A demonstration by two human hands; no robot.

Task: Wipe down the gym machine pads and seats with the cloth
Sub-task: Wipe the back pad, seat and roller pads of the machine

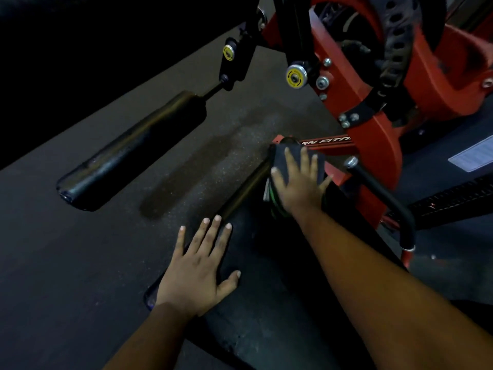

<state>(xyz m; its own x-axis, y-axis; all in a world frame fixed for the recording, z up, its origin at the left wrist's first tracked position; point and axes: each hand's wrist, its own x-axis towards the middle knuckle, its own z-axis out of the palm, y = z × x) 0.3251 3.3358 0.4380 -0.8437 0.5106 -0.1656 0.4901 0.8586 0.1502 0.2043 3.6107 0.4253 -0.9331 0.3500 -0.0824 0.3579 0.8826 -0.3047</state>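
A dark cloth [280,162] with green and white edges lies over the far end of a black roller pad [245,193] of the red gym machine [373,134]. My right hand [298,188] presses flat on the cloth with fingers spread. My left hand [200,268] rests open, fingers spread, on the near end of the black seat pad [266,289]. A second black roller pad [128,153] hangs to the left, untouched.
A black curved handle [384,198] rises right of my right hand. Yellow adjustment knobs [296,76] sit on the black arms above. Dark speckled rubber floor [66,249] spreads left, with a darker patch between the rollers.
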